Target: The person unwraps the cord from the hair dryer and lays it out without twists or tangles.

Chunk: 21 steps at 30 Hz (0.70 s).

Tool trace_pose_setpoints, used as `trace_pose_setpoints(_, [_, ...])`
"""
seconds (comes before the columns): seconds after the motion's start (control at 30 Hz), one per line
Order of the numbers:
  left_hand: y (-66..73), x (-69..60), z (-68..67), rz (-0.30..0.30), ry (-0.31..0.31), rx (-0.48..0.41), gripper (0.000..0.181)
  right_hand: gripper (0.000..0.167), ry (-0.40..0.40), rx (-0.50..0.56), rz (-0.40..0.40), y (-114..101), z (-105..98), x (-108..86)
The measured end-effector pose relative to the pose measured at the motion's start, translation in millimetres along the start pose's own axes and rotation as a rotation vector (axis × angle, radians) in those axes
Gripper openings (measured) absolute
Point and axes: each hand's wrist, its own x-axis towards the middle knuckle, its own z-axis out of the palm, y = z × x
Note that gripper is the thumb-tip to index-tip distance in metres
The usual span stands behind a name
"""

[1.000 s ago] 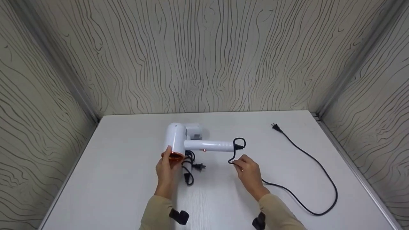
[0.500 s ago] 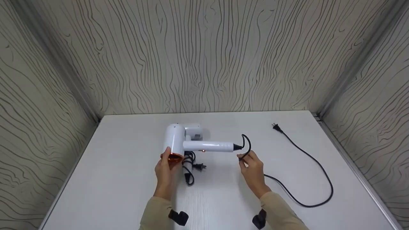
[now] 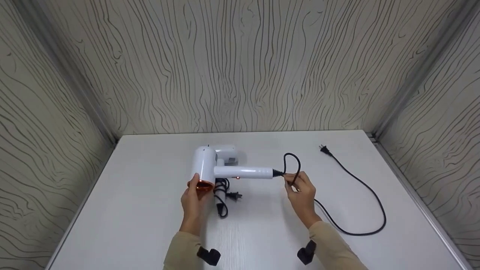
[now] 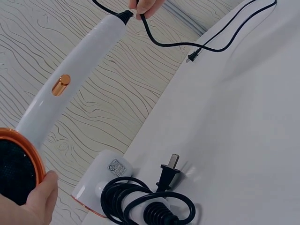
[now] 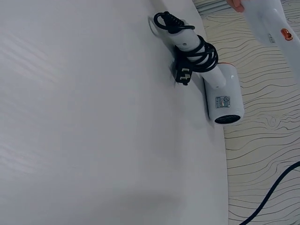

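A white hair dryer (image 3: 243,172) with an orange-rimmed nozzle is held above the table, its handle pointing right. My left hand (image 3: 191,204) grips its barrel at the orange rim (image 4: 35,152). Close to the handle's end, my right hand (image 3: 303,195) pinches the black cord (image 3: 293,154), which loops up above the fingers. From that hand the cord runs down onto the table and curves round to its two-pin plug (image 3: 324,149). In the right wrist view the right hand is out of sight.
A second white hair dryer (image 5: 224,93) lies on the table behind the first, its cord (image 4: 117,197) wound round the handle and its plug (image 3: 234,195) sticking out. The white table (image 3: 150,225) meets patterned walls (image 3: 232,75) at the back and sides.
My right hand has moved right and slightly up with the cord, whose loop at the handle has widened. The cord on the table has drawn inward. The held dryer has barely moved.
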Motion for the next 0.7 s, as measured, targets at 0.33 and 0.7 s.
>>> trace_pose_setpoints(0.33, [5.3, 0.9, -5.7, 0.008, -0.010, 0.064, 0.079, 0.018, 0.088, -0.028, 0.190, 8, -11, 7.7])
trace_pose_setpoints(0.7, [8.5, 2.9, -12.0, 0.044, 0.027, 0.106, 0.066, 0.009, 0.159, 0.126, 0.417, 7, -35, 39.9])
